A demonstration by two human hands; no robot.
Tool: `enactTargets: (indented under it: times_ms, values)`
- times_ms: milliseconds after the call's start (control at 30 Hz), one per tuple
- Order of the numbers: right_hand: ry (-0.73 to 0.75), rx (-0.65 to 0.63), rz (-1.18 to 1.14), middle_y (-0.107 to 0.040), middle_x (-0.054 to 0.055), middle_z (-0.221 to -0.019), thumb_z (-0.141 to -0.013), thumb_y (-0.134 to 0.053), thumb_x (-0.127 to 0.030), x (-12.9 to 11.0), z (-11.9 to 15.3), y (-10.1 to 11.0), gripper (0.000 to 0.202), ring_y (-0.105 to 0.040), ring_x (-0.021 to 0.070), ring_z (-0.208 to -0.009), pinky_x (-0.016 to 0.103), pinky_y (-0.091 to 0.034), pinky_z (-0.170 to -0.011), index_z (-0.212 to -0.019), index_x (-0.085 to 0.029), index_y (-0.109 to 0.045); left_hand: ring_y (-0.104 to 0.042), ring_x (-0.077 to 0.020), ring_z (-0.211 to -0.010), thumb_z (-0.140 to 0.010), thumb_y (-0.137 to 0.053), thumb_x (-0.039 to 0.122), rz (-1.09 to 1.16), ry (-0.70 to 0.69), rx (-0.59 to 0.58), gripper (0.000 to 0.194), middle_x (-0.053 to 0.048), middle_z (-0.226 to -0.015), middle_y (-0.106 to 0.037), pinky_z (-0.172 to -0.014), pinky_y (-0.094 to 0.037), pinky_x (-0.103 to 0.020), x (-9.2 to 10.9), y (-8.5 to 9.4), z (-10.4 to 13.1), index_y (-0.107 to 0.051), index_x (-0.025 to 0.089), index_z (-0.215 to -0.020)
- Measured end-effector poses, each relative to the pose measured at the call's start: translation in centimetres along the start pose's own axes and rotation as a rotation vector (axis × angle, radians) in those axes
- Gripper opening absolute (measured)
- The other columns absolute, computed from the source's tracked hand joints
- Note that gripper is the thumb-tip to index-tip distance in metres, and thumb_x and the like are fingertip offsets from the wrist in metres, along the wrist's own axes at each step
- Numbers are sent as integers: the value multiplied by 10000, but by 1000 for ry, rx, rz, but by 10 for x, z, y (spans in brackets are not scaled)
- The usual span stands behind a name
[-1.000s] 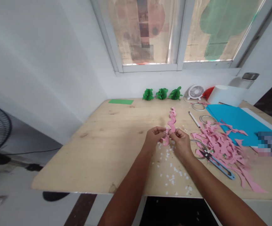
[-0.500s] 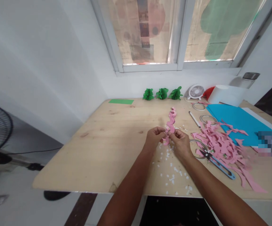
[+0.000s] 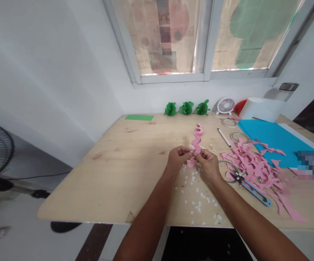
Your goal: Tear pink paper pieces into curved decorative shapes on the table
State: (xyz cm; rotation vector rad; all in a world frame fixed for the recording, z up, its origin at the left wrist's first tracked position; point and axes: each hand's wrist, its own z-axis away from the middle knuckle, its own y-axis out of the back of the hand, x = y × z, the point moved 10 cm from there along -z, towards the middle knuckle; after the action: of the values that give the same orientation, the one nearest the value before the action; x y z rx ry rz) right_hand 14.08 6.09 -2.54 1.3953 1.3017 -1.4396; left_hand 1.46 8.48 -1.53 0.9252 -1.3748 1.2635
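Note:
A curly, wavy-edged pink paper strip (image 3: 197,138) stretches away from me over the wooden table (image 3: 124,174). Both hands pinch its near end: my left hand (image 3: 178,159) from the left, my right hand (image 3: 209,164) from the right, fingertips almost meeting. A short curl of the pink paper hangs below the fingers. Exactly how the fingertips grip it is partly hidden. Small white paper bits (image 3: 197,206) lie scattered beneath and in front of my hands. Right of my right hand are a tape roll (image 3: 229,173) and blue-handled snips (image 3: 251,190).
Pink paper scraps (image 3: 257,165) are heaped at the right, beside blue sheets (image 3: 268,139). A white pen (image 3: 224,137) and more tape rolls (image 3: 239,137) lie nearby. Along the wall stand green paper figures (image 3: 186,108), a small white fan (image 3: 225,106) and a bottle (image 3: 286,92). A green strip (image 3: 139,117) lies far left.
Hardly anything differs. The whole view has shifted very slightly, and both hands keep their pinch on the pink paper strip at the same spot.

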Motion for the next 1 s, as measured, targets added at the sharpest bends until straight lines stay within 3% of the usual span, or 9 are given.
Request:
enactTargets:
  times_ms: [500, 733, 900, 1000]
  values:
    - [-55, -7, -136, -521, -33, -529, -614, -705, -388, 0, 2, -3, 261, -408, 85, -465, 213, -298, -451, -634, -161, -576, -533, -97, -496, -584, -662, 239, -5, 13, -35, 139, -13, -535, -611, -462, -365, -200, 2, 3, -1, -651, 128, -667]
    - [-37, 23, -101, -521, -31, -542, -622, -694, -401, -1, 2, 0, 269, -400, 86, -467, 220, -302, -461, -638, -163, -569, -524, -89, -492, -596, -645, 239, 28, 16, -42, 157, -8, -546, -604, -465, -376, -195, 0, 2, -2, -641, 129, -708]
    - [12, 84, -13, -488, -37, -528, -636, -677, -416, -6, 1, 8, 288, -376, 86, -471, 216, -286, -454, -604, -162, -544, -503, -83, -471, -574, -665, 250, 38, -21, 35, 152, -3, -532, -596, -448, -357, -192, 3, 8, -1, -608, 138, -658]
    - [63, 93, 49, -472, -42, -538, -669, -654, -405, -11, 1, 9, 272, -372, 87, -486, 216, -294, -471, -614, -164, -542, -482, -78, -450, -571, -678, 276, -11, 5, -23, 165, -3, -502, -579, -440, -343, -195, 0, 0, 0, -616, 131, -618]
